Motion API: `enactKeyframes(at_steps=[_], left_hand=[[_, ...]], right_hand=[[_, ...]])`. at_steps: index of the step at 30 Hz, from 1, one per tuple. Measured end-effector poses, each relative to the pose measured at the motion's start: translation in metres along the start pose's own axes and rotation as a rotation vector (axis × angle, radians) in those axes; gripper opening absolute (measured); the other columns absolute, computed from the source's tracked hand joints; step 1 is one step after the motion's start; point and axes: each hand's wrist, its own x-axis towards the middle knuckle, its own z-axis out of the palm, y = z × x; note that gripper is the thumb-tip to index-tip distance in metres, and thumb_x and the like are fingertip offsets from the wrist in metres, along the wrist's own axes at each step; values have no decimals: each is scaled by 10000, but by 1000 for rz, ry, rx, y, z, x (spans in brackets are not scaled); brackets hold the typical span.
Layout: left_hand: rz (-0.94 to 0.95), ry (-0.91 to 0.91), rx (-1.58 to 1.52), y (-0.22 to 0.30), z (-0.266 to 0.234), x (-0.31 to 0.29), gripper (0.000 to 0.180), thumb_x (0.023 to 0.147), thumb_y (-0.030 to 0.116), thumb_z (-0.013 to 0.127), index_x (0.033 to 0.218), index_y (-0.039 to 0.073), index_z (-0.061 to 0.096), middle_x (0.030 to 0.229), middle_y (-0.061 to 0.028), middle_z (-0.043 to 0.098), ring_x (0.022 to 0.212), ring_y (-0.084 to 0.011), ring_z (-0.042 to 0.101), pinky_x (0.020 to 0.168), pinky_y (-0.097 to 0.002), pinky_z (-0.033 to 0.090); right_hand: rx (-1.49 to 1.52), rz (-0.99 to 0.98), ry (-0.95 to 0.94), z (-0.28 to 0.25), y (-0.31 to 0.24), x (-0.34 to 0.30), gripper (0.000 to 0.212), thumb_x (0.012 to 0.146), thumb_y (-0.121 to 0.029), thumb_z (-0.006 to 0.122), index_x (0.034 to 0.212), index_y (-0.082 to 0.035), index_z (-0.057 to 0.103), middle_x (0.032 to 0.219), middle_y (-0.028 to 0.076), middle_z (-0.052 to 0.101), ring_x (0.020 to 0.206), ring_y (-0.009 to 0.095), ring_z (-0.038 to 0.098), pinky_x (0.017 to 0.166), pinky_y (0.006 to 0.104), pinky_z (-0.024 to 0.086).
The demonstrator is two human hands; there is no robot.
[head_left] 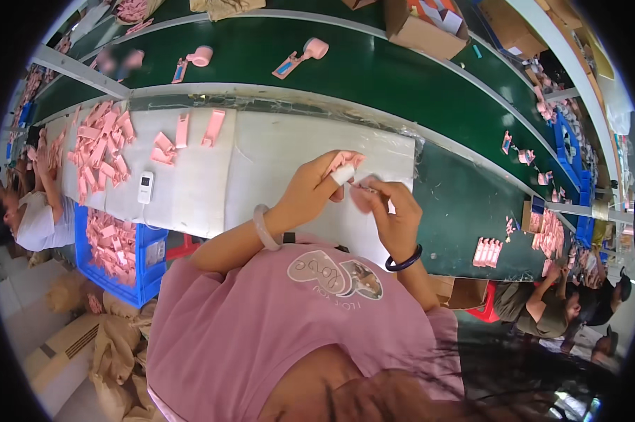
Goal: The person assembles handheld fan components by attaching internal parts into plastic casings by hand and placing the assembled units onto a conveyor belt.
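In front of my chest, over the white tabletop, my left hand is closed round a small pink plastic part. A white wrap covers the tip of that thumb. My right hand comes in close beside it, its fingers bent and pinched together near the part's lower end. Something pinkish at those fingertips is smeared by motion, and what they hold cannot be made out. A pale bangle circles my left wrist and a dark one my right.
Pink parts lie heaped at the left, by a small white device. A blue crate of pink parts stands below. Beyond the table edge runs a green conveyor carrying pink assemblies. Pink pieces lie at right. Co-workers sit at both sides.
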Motion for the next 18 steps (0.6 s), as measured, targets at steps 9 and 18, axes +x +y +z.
enactKeyframes(at_steps=[9, 18], left_hand=[[-147, -56, -201, -1, 10, 2, 375, 861, 18, 419, 1230, -6, 484, 992, -63, 574, 574, -116, 549, 537, -262, 493], [-21, -192, -128, 8, 8, -5, 489, 755, -56, 322, 1219, -18, 471, 1101, -73, 540, 744, -105, 515, 579, -241, 453]], right_hand=[[-67, -134, 190, 10, -7, -3, 177, 785, 64, 655, 940, -8, 608, 891, 117, 656, 801, 289, 599, 736, 363, 473], [-10, -228, 209, 13, -7, -2, 223, 729, 56, 708, 922, -31, 639, 898, 95, 628, 814, 273, 570, 715, 353, 464]])
